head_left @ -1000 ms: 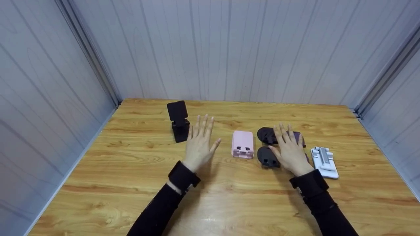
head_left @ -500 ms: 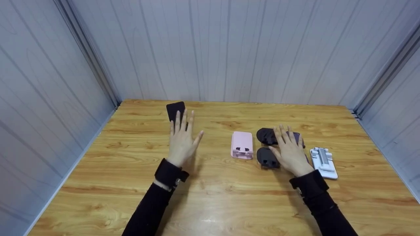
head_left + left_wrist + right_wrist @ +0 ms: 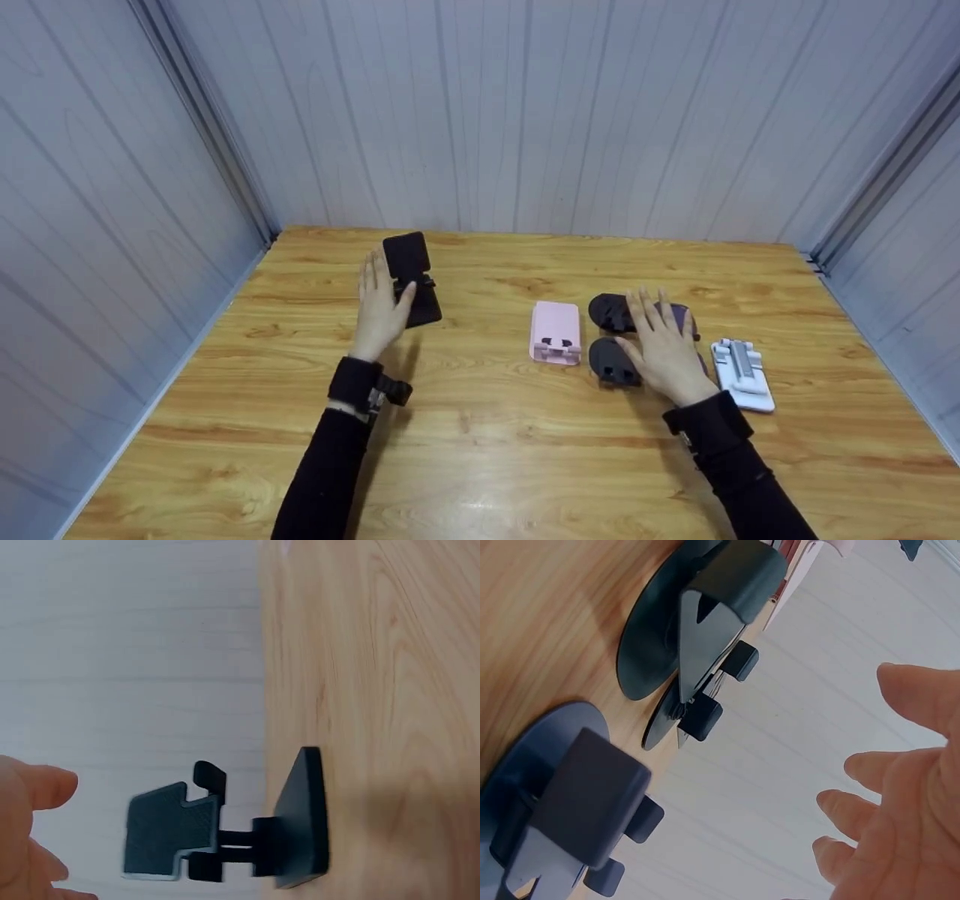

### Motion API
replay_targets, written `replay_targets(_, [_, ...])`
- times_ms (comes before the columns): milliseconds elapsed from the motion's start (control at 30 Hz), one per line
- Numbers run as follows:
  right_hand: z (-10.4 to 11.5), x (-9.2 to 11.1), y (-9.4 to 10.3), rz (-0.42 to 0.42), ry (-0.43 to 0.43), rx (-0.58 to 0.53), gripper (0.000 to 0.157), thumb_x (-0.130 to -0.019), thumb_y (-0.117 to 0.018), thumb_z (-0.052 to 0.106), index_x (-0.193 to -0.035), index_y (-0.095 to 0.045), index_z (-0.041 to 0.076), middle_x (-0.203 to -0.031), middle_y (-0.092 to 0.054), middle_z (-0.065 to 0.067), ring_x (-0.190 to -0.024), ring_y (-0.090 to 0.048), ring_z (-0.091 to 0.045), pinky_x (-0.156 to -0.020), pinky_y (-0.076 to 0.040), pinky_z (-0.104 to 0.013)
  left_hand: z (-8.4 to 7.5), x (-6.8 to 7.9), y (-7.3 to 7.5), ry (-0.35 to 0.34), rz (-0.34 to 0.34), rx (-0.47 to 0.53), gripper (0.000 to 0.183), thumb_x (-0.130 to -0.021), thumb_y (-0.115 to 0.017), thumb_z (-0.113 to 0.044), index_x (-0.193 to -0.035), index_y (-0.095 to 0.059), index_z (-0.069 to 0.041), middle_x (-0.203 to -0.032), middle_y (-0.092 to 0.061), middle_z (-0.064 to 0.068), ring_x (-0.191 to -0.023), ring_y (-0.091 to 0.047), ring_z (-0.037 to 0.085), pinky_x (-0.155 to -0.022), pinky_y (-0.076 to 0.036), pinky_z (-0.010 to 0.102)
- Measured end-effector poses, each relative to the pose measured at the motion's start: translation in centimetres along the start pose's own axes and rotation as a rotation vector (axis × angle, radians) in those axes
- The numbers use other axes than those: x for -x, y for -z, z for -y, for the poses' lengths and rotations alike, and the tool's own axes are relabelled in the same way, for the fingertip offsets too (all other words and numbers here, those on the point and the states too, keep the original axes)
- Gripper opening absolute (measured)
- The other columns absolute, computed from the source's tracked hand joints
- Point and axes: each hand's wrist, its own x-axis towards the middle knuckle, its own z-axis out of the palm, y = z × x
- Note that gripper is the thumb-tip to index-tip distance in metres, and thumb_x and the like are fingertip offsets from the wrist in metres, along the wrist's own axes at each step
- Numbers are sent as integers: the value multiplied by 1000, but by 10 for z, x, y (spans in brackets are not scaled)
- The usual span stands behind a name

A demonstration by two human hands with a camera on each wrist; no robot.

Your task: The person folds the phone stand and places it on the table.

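Observation:
A black phone stand stands unfolded at the back left of the table; the left wrist view shows its base, short post and tilted plate. My left hand is at its left side, fingers extended and thumb apart, overlapping its edge in the head view. Over a cluster of dark folding phone stands my right hand is spread with fingers extended and nothing held. Two black stands with round bases, a rear one and a front one, show beside it. A purplish stand is partly hidden beneath the fingers.
A pink folded phone stand lies between the hands. To the right of my right hand lies a white folded stand. Pale panel walls enclose the wooden table at the back and both sides.
My left hand has moved left, passing in front of the black phone stand, and turned sideways at its left side. My right hand and the other stands have stayed in place.

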Motion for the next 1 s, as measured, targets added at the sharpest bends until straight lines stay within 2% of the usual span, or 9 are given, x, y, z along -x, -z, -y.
replay_targets(67, [0, 0, 0, -1, 3, 6, 71, -104, -49, 30, -158, -11, 4, -165, -9, -21, -151, -1, -45, -116, 0, -73, 9, -2, 1, 48, 60, 122, 79, -104, -47, -27, -155, 4, 5, -164, 4, 26, -152, 3, 43, -125, -4, 56])
replay_targets(233, [1, 1, 0, 13, 1, -11, 71, -104, -48, 30, -158, -12, 2, -165, -10, -22, -151, -1, -45, -116, 0, -72, 23, -5, 1, 199, 236, 448, 76, -107, -40, -27, -156, 14, -6, -165, 11, 19, -154, 5, 34, -127, -5, 48])
replay_targets(300, [1, 1, 0, 24, 0, -23, 71, -104, -48, 31, -158, -11, 2, -165, -9, -22, -151, 0, -45, -117, 2, -72, 24, -6, 0, 247, 254, 588, 74, -107, -40, -24, -157, 13, -8, -166, 7, 19, -154, 2, 32, -127, -7, 44])
replay_targets(400, [1, 1, -1, 31, 0, -30, 71, -104, -48, 30, -158, -11, 2, -165, -8, -22, -151, 1, -45, -116, 3, -72, 24, -6, -3, 286, 224, 702, 72, -107, -41, -19, -158, 7, -8, -165, -8, 22, -154, -9, 33, -126, -15, 42])
replay_targets(500, [1, 0, -2, 32, 0, -34, 70, -104, -48, 30, -158, -11, 3, -165, -9, -22, -151, 1, -45, -117, 3, -72, 25, -6, -5, 308, 181, 721, 70, -106, -43, -16, -159, 2, -6, -162, -19, 22, -152, -18, 33, -125, -20, 42])
replay_targets(633, [1, 0, -3, 35, 0, -27, 69, -105, -47, 30, -158, -13, 2, -165, -9, -22, -151, 1, -44, -117, 3, -72, 27, -7, -7, 336, 151, 752, 68, -105, -44, -11, -158, -2, -2, -159, -25, 23, -149, -24, 34, -123, -26, 44])
replay_targets(800, [2, 0, -4, 27, -3, -16, 68, -104, -48, 30, -157, -15, 2, -164, -11, -22, -151, -1, -45, -116, 1, -72, 31, -8, -7, 388, 129, 761, 57, -105, -45, -13, -155, -19, -2, -150, -34, 23, -140, -35, 36, -116, -36, 49])
replay_targets(900, [2, -1, -4, 18, -3, -11, 67, -104, -49, 29, -157, -17, 3, -164, -12, -22, -151, -2, -45, -116, 0, -73, 33, -9, -8, 385, 80, 698, 44, -105, -45, -16, -144, -34, 2, -138, -44, 22, -130, -45, 37, -110, -41, 46])
replay_targets(1000, [2, -1, -4, 18, -3, -7, 67, -104, -49, 29, -157, -17, 3, -164, -13, -22, -151, -2, -45, -115, -1, -74, 33, -9, -9, 367, -20, 594, 27, -105, -48, -17, -121, -49, 4, -115, -56, 16, -109, -56, 29, -96, -48, 35])
